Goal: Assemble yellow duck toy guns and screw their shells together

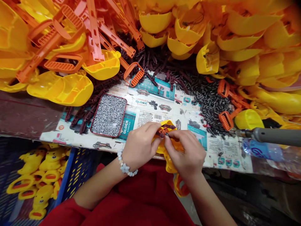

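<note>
Head: curved yellow plastic shell [167, 157]

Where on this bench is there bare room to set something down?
The brown tabletop at far left, in front of the yellow shells; and the printed sheet between the red-rimmed tray and black parts, beyond both hands. Crowded: the back, heaped with shells and orange strips.

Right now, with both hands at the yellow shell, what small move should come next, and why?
Probably steady the shell with the left hand and gently press the dark part with the right hand: its fingertips are at that part, and the fingers partly hide how well it sits. The screwdriver is in neither hand.
</note>
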`<move>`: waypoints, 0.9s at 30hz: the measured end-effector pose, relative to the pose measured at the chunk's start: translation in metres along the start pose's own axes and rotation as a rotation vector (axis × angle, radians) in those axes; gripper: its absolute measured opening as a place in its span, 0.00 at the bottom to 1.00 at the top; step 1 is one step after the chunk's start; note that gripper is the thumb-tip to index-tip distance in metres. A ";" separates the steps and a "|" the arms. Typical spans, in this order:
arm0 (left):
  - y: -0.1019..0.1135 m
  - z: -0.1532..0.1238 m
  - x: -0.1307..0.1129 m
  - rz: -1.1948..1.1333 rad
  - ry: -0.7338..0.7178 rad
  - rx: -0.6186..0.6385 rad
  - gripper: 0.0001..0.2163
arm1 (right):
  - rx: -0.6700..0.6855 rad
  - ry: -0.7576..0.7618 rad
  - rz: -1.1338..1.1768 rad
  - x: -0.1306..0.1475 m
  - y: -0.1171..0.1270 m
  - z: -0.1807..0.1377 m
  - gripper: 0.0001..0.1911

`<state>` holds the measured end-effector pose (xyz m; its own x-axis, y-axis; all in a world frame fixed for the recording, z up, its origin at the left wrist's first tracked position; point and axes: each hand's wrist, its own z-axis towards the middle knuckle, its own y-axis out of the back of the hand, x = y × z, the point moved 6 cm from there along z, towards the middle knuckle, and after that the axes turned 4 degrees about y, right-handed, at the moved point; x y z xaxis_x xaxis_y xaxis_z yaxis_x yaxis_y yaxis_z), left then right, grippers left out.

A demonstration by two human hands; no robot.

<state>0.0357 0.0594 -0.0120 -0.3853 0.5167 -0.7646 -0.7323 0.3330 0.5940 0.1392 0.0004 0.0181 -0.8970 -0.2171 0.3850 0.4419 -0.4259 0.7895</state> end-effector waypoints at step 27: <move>0.001 -0.039 0.017 -1.046 0.413 0.170 0.31 | -0.334 -0.229 0.413 -0.074 0.024 0.049 0.12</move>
<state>0.0062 0.0379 -0.0339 0.1915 -0.3664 -0.9105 -0.7296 0.5674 -0.3818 0.2159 0.0491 0.0323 -0.6122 -0.2447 0.7519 0.7007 -0.6085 0.3725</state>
